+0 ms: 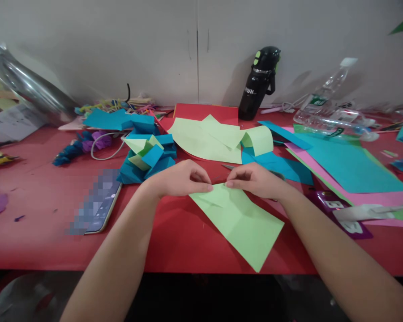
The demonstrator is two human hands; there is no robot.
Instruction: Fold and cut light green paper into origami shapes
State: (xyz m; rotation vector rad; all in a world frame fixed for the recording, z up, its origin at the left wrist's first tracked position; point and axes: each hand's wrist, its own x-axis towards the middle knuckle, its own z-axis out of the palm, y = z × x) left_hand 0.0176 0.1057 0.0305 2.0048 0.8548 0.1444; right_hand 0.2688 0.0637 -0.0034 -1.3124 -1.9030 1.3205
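Observation:
A light green sheet of paper (240, 223) lies slantwise on the red table, its near corner close to the table's front edge. At its far edge, my left hand (186, 179) pinches the paper between thumb and curled fingers. A short way to the right, my right hand (255, 179) grips the same edge in a like pinch. A small crease or flap shows in the paper below my left fingers. Behind my hands, scissors (227, 167) are partly hidden by my right hand. To the left stands a folded blue and green paper piece (147, 154).
A phone (102, 205) rests left of my forearm. More green paper (204, 138) lies beyond my hands. On the right are blue sheets (359, 165), a purple packet (332, 201) with a white glue gun (359, 213), and plastic bottles (325, 89). A black flask (258, 87) stands by the wall.

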